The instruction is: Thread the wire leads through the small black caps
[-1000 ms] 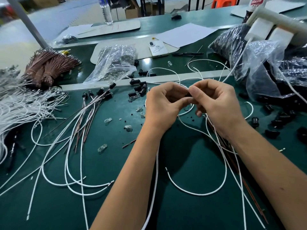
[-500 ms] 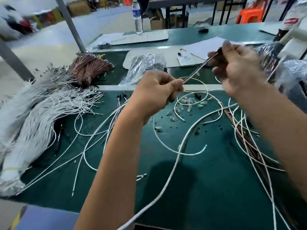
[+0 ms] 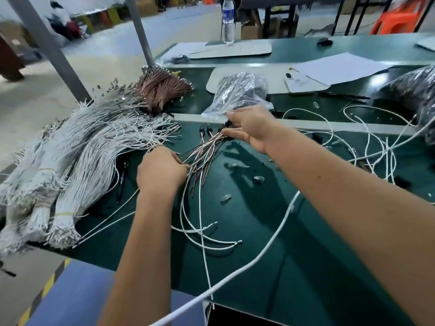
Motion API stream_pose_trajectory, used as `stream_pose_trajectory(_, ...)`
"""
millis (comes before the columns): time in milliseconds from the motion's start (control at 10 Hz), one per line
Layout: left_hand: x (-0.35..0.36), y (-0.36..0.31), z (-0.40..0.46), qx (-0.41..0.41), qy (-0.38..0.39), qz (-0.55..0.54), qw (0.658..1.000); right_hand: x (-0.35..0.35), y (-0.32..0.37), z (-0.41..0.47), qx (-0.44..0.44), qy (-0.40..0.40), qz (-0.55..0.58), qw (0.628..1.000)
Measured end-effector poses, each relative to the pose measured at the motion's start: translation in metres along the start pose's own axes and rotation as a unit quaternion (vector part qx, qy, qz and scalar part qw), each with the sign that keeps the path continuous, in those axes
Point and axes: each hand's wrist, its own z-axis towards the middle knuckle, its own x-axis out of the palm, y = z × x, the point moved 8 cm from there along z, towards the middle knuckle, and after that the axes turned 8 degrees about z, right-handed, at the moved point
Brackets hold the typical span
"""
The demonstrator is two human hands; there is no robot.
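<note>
Capped leads (image 3: 207,149) lay fanned between my fingers: left hand (image 3: 162,170) pinched their middle, right hand (image 3: 249,128) pinched a black cap (image 3: 227,123) at its fingertips. I judged aligning caps before release best.

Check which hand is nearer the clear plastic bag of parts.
Right. The right hand is just in front of the clear plastic bag; the left hand is lower-left, gripping the loose wire leads.

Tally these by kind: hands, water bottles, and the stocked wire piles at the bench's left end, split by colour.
Hands: 2 (left hand, right hand)
Water bottle: 1
White wire pile: 1
Brown wire pile: 1
Total: 5
</note>
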Motion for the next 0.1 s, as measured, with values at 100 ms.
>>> stream_pose_trajectory(100,-0.0008,-0.0163,-0.0045,-0.003,-0.062,0.02,0.998,-0.0381,0.0256,-0.0133,-0.081,-0.043,-0.056,0.994)
